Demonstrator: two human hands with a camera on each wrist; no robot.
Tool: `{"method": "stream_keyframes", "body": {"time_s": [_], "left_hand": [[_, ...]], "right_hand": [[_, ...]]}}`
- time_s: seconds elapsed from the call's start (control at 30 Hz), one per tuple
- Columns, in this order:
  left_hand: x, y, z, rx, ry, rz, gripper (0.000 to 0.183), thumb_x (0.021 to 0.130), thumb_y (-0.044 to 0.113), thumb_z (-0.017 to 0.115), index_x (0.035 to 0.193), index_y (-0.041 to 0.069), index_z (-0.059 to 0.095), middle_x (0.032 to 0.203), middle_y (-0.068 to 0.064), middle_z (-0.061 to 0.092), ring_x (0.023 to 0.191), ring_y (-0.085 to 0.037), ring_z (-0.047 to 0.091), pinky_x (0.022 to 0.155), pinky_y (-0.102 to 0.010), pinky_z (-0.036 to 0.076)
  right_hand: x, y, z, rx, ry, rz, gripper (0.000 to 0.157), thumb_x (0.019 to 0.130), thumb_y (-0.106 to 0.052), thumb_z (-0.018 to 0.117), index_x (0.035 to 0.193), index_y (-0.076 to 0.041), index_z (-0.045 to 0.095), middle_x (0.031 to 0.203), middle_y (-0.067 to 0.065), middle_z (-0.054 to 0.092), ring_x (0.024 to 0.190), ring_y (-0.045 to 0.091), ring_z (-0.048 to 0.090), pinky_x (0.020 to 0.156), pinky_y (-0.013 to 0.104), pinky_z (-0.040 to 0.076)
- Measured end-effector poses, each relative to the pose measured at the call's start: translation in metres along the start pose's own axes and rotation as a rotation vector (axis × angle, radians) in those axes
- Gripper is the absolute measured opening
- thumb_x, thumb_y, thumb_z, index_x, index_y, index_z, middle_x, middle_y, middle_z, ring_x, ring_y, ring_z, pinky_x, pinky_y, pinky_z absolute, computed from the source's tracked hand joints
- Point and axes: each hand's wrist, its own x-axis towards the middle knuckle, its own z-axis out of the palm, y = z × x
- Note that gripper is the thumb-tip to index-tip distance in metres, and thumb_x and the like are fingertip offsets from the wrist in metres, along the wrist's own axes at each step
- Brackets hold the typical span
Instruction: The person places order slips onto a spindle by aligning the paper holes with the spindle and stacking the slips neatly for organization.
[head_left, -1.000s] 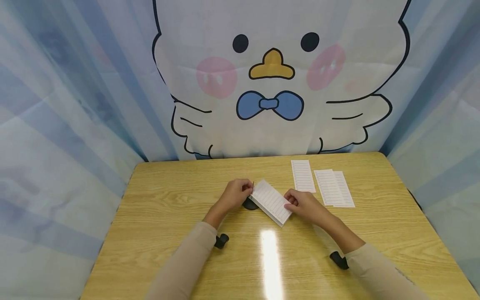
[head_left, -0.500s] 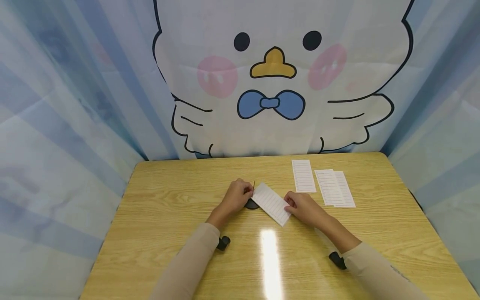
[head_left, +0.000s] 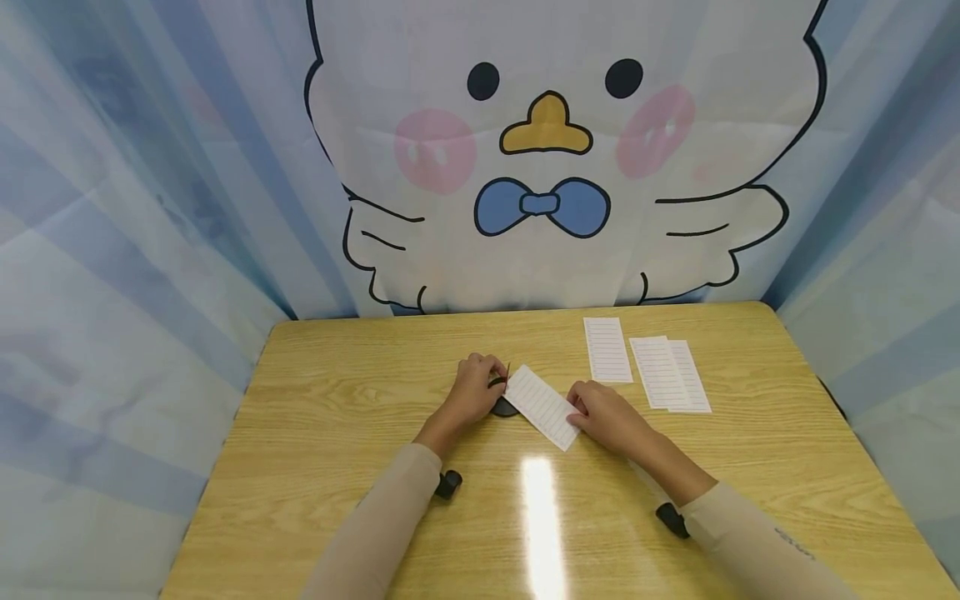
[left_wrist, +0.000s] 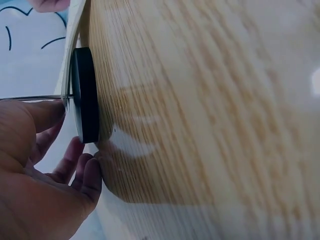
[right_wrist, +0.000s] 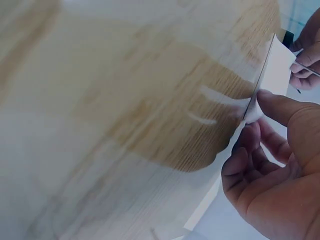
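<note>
- Pale blue curtains point(head_left: 127, 250), the back one bearing a large white cartoon chick point(head_left: 540, 275), surround a glossy wood-grain table point(head_left: 337, 383).
- One lined white card point(head_left: 543, 407) lies slantwise between the two hands near the table's middle, its upper-left corner by a thin upright rod point(left_wrist: 35, 98); whether the rod pierces it, I cannot tell.
- That rod rises from a round black base point(left_wrist: 85, 95) on the table, partly beneath the card.
- Left hand point(head_left: 472, 390): pinches the card's corner beside the rod.
- Right hand point(head_left: 609, 414): pinches the card's opposite end, thumb on top.
- Farther back, to the right, lie a single lined card point(head_left: 608, 350) and two overlapping cards point(head_left: 660, 373).
</note>
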Motion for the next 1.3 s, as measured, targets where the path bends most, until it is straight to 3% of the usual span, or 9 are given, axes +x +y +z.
{"method": "stream_keyframes", "body": {"time_s": [0.17,0.57,0.83,1.3], "left_hand": [[0.000,0.001,-0.003,-0.040,0.000,-0.004,0.013,0.102,0.011,0.064,0.114,0.009,0.068,0.120,-0.015,0.058,0.116,-0.031,0.048,0.098,-0.046,0.044],[-0.009,-0.003,-0.014,-0.032,-0.102,0.033,0.039,0.103,0.012,0.061,0.142,0.009,0.060,0.143,-0.012,0.058,0.137,-0.030,0.050,0.114,-0.047,0.042],[-0.018,-0.008,-0.018,-0.049,-0.125,0.032,0.054,0.096,0.019,0.074,0.146,0.010,0.057,0.149,-0.013,0.054,0.140,-0.031,0.047,0.115,-0.049,0.041],[-0.018,-0.013,-0.016,0.027,-0.143,0.049,0.069,0.086,0.024,0.087,0.146,0.009,0.056,0.147,-0.015,0.052,0.138,-0.035,0.046,0.114,-0.050,0.042]], "right_hand": [[-0.003,0.004,-0.001,-0.004,0.017,0.012,0.021,0.096,-0.017,0.074,0.111,-0.005,0.064,0.102,0.006,0.060,0.092,0.019,0.059,0.081,0.039,0.053],[-0.014,0.040,-0.024,0.131,0.130,0.091,0.036,0.098,-0.015,0.072,0.126,0.006,0.063,0.111,0.018,0.065,0.097,0.029,0.067,0.084,0.048,0.056],[-0.025,0.069,-0.044,0.092,0.173,0.167,0.047,0.100,-0.018,0.068,0.137,0.009,0.057,0.120,0.026,0.064,0.106,0.039,0.065,0.088,0.054,0.055],[-0.045,0.119,-0.070,0.073,0.218,0.327,0.047,0.101,-0.018,0.066,0.133,0.014,0.055,0.122,0.034,0.059,0.109,0.048,0.061,0.090,0.060,0.051]]}}
